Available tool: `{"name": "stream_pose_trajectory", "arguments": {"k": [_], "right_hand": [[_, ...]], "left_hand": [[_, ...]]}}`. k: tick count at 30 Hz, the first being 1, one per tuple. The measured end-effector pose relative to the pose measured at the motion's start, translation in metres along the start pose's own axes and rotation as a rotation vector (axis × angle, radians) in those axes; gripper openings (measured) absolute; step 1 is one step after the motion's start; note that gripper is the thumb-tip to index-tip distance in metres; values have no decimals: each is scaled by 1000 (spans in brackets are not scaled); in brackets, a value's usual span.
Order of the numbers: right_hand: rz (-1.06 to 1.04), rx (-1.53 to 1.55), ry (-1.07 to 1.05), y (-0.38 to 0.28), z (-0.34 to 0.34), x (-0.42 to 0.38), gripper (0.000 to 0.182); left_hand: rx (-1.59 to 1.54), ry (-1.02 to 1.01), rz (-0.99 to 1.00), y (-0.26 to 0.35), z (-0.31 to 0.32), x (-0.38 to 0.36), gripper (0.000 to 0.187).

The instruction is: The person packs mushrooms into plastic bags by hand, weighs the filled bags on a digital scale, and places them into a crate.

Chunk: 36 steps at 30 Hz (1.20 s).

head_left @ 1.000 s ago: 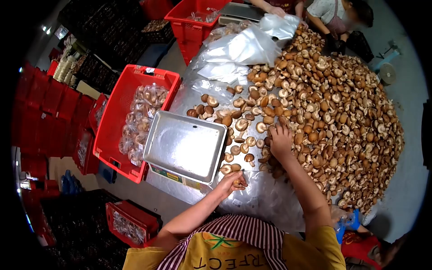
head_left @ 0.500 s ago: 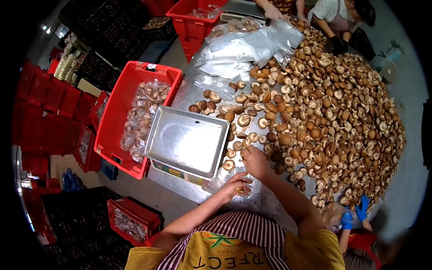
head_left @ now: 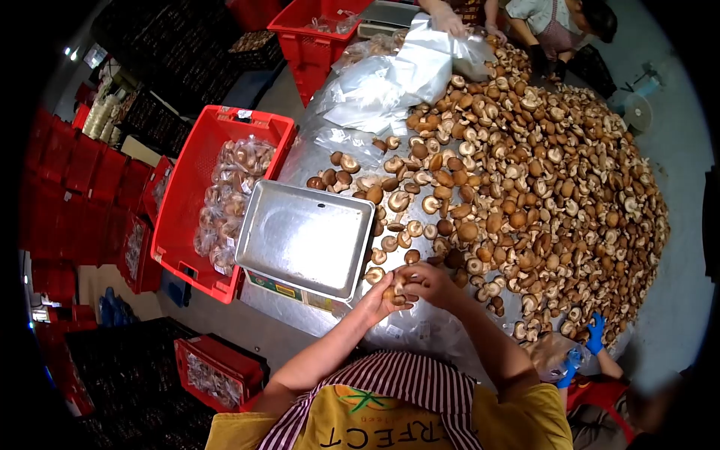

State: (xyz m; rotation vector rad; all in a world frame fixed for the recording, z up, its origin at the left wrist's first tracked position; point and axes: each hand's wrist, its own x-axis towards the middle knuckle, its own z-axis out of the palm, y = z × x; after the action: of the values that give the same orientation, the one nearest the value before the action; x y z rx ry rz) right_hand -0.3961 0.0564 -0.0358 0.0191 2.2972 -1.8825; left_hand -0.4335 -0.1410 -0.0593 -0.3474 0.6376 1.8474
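Note:
My left hand [head_left: 376,303] is curled around a shiitake mushroom [head_left: 395,291] just in front of the scale. Close against it, my right hand [head_left: 433,286] has its fingers closed at the same spot, pinching what looks like a mushroom; the fingers partly hide it. A steel-topped weighing scale [head_left: 306,238] stands to the left of my hands. Loose mushrooms [head_left: 397,200] lie just beyond them, and the large mushroom pile [head_left: 555,210] spreads over the table to the right.
A red crate [head_left: 180,191] with bagged mushrooms [head_left: 225,217] stands left of the scale. Clear plastic bags [head_left: 390,90] lie at the far side. A co-worker's blue gloves [head_left: 595,334] are at the lower right. Two other people work at the far edge.
My right hand has come back from the loose mushrooms to meet my left hand, which has risen slightly. At the far side, a gloved person has lifted and shifted the plastic bags.

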Motion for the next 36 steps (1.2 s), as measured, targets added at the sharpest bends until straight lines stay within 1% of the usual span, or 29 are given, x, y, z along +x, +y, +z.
{"name": "stream_pose_trajectory", "arguments": {"k": [1,2,3,4,5,6,7,8,9,10,11,13,14,15,16,18,19,21,22,24,25,26,28,29,30,32,34,36], "right_hand": [[6,-71,-45,-11,-3,-1,33],[15,-142,-90,-19,-7,-1,31],[-42,-214,50,-22,-13,4,25],[-45,-253,90,-22,-27,13,23],[43,-255,208,-29,-41,19,19],[-320,-449,383,-9,-60,37,19],[-246,-604,409,10,-86,51,26],[-245,-606,419,14,-100,59,26],[-171,-775,513,14,-111,65,34],[-94,-945,612,15,-120,69,42],[-93,-951,632,18,-123,69,42],[167,-993,373,33,-110,62,58],[-26,-940,508,46,-93,54,63],[-96,-1033,441,34,-87,39,63],[-167,-1015,444,35,-83,34,56],[-147,-872,385,28,-84,25,44],[-143,-878,400,25,-90,26,44],[-122,-611,369,17,-110,34,33],[-125,-615,382,15,-121,43,33],[-32,-791,553,11,-143,68,29],[-37,-796,609,12,-153,83,28],[-34,-792,617,20,-159,94,28],[56,-896,719,41,-166,114,28],[154,-890,695,52,-169,122,31],[161,-892,709,60,-173,130,31],[293,-964,556,68,-176,143,45],[321,-938,546,67,-176,146,45],[376,-811,499,52,-179,141,45]], "left_hand": [[-48,23,-50,1,0,1,47],[-43,16,-57,-1,-5,4,47],[30,20,-40,-3,-11,8,40],[104,23,-23,-5,-16,13,33],[125,27,-39,-4,-11,15,23],[131,21,-44,-4,-11,19,23],[149,31,-62,-7,-13,24,24],[169,41,-81,-10,-14,28,24],[165,102,-87,-13,-13,32,23],[167,107,-101,-16,-17,39,24],[173,122,-105,-19,-18,45,25],[186,131,-123,-24,-22,57,28],[185,127,-155,-25,-24,64,25],[207,98,-161,-25,-24,70,27],[226,71,-165,-25,-26,74,28],[268,60,-189,-24,-28,80,34],[280,63,-206,-23,-29,81,36],[319,85,-235,-21,-23,79,40],[362,95,-236,-20,-20,78,39],[381,67,-228,-21,-23,79,38],[381,77,-225,-23,-24,79,37],[389,77,-230,-25,-24,79,37],[416,102,-179,-28,-24,79,37],[419,123,-168,-29,-22,79,37],[440,136,-164,-29,-19,78,38],[471,135,-160,-28,-14,77,41],[473,144,-176,-26,-11,76,43],[476,150,-180,-25,-10,78,45]]}}
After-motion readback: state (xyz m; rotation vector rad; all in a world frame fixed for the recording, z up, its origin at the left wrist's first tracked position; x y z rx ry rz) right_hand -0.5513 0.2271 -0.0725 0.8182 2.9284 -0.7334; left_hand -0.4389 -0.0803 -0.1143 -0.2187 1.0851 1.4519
